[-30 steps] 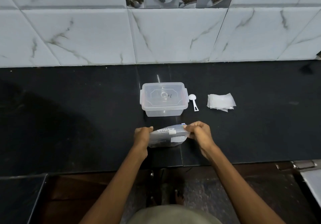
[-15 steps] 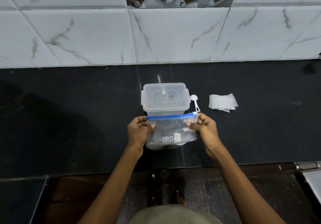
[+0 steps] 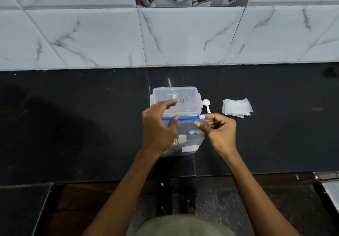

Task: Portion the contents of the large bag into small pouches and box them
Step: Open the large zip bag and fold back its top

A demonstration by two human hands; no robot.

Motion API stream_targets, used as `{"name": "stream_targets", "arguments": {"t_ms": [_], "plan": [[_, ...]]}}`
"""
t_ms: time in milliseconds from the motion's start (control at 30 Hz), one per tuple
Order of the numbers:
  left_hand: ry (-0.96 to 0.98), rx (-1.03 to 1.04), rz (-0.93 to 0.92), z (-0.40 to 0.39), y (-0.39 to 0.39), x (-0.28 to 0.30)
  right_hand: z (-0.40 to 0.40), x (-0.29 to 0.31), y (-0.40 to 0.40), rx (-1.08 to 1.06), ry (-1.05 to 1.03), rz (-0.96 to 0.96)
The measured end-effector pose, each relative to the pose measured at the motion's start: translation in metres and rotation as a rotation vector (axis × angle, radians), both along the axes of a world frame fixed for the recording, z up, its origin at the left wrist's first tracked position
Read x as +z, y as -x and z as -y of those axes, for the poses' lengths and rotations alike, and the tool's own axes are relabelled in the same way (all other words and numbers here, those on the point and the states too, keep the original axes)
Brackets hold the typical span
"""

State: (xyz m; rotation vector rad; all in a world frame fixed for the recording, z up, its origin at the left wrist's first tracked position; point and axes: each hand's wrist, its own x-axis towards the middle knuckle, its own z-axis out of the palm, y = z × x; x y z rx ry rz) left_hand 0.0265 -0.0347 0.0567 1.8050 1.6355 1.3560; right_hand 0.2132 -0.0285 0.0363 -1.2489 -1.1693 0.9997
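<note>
A clear large bag (image 3: 190,136) with a blue zip strip and a white slider at its right end stands upright on the black countertop (image 3: 73,125). My right hand (image 3: 218,131) pinches the bag's top right corner just below the slider. In front of the bag's left half is my left hand (image 3: 157,131), fingers spread and blurred, thumb at the zip strip; it hides the bag's left side. Just behind the bag sits a clear lidded plastic box (image 3: 176,96). A white scoop (image 3: 206,103) lies right of the box, and a stack of small clear pouches (image 3: 236,107) further right.
A marble-tiled wall (image 3: 183,37) closes off the back of the counter. The counter's front edge runs just below my wrists. A metal fitting (image 3: 326,176) and a pale surface sit at the lower right. Bare dark counter stretches to the left.
The bag went from lying tilted in both hands to standing upright. My left hand has since let go of the top left corner and moved right across the bag's front; my right hand still holds the right corner.
</note>
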Motion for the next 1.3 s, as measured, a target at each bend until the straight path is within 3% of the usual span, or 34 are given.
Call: {"name": "stream_targets", "arguments": {"t_ms": [167, 367, 533, 733, 1000, 1133, 1300], "plan": [[0.115, -0.252, -0.018, -0.009, -0.03, 0.0, 0.002, 0.008, 0.004, 0.056, -0.038, 0.019], [0.089, -0.204, 0.089, -0.011, -0.044, -0.001, 0.008, 0.015, -0.01, 0.158, -0.099, 0.063], [0.306, -0.181, 0.266, -0.016, -0.043, 0.009, 0.006, 0.007, -0.015, 0.091, -0.117, 0.266], [0.268, -0.155, 0.071, -0.018, -0.041, 0.011, 0.008, 0.002, -0.006, -0.079, -0.195, 0.347], [0.257, 0.008, -0.226, -0.022, 0.02, 0.003, 0.007, 0.012, -0.037, -0.299, -0.061, 0.119], [0.322, 0.066, -0.187, -0.023, 0.035, 0.001, 0.006, 0.012, -0.046, -0.234, -0.038, 0.141], [0.276, 0.043, -0.008, -0.019, 0.03, 0.003, 0.006, 0.023, -0.05, -0.096, -0.091, 0.269]]}}
